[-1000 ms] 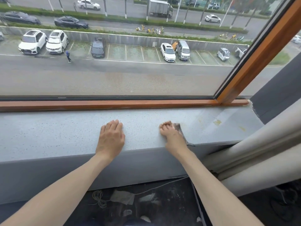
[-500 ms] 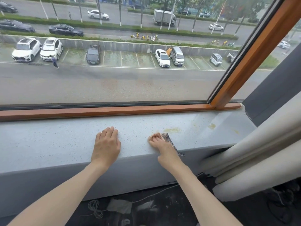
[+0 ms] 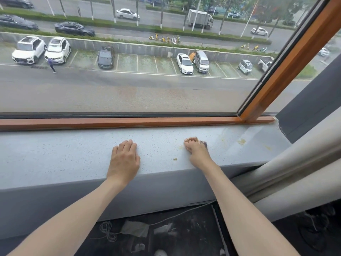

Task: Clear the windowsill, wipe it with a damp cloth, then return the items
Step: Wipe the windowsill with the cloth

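A pale speckled windowsill [image 3: 73, 159] runs under an orange wooden window frame [image 3: 129, 123] overlooking a car park, with a pale curtain [image 3: 304, 157] at its right end. Wiping looks to be in hand: the left hand [image 3: 124, 159] lies flat on the sill, fingers straight, while the right hand [image 3: 195, 150] has its fingers clenched round the cloth [image 3: 203, 143], pressed to the sill. Next, the cloth probably needs sweeping right over the yellowish stains [image 3: 241, 141].
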Available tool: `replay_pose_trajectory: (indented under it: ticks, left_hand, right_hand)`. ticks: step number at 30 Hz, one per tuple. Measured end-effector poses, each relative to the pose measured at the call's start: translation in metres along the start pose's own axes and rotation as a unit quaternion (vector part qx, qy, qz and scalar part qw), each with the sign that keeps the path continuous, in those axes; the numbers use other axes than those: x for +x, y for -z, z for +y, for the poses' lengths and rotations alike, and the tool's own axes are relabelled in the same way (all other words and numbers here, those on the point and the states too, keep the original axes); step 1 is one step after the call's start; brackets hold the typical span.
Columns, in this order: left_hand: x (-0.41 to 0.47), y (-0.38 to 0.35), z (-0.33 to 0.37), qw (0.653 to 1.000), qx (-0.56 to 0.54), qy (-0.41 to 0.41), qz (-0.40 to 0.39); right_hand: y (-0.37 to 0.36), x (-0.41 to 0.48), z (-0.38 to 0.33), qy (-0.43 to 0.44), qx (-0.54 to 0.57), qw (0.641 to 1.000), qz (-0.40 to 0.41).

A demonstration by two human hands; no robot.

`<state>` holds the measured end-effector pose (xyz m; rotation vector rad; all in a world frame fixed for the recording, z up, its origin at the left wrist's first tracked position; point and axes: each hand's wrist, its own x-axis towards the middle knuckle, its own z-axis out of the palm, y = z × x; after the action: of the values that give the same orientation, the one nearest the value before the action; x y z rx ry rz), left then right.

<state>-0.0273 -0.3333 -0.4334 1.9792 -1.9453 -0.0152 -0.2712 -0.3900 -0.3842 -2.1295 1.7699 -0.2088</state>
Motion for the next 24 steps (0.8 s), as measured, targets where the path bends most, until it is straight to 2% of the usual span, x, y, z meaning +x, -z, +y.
replay_pose_trajectory:
  ticks: [4, 6, 11, 15, 17, 20, 24]
  left_hand:
    - [-0.001, 0.002, 0.000, 1.000, 0.005, -0.006, -0.004]
    - [0.000, 0.002, -0.001, 1.000, 0.006, -0.009, -0.006]
    - [0.001, 0.003, 0.000, 1.000, 0.006, -0.007, -0.006]
    - [0.000, 0.003, -0.001, 1.000, 0.001, -0.004, -0.010]
    - [0.000, 0.004, -0.001, 1.000, -0.002, -0.003, -0.013]
    - [-0.001, 0.003, -0.001, 1.000, -0.004, -0.004, -0.011]
    - [0.001, 0.004, 0.001, 1.000, -0.002, -0.003, -0.003]
  right_hand:
    - [-0.025, -0.021, -0.028, 0.107, 0.024, 0.993, -0.051]
    - [-0.024, -0.028, -0.017, 0.123, 0.041, 0.991, -0.045]
    - [-0.005, -0.003, 0.002, -0.023, 0.063, 0.998, 0.007]
    - [-0.021, -0.020, -0.034, 0.040, 0.136, 0.989, -0.052]
    - [-0.027, -0.029, -0.027, 0.065, 0.156, 0.985, -0.045]
    - [-0.012, -0.028, -0.014, 0.011, 0.133, 0.991, -0.010]
    - [0.004, -0.032, -0.025, -0.015, 0.146, 0.987, -0.064]
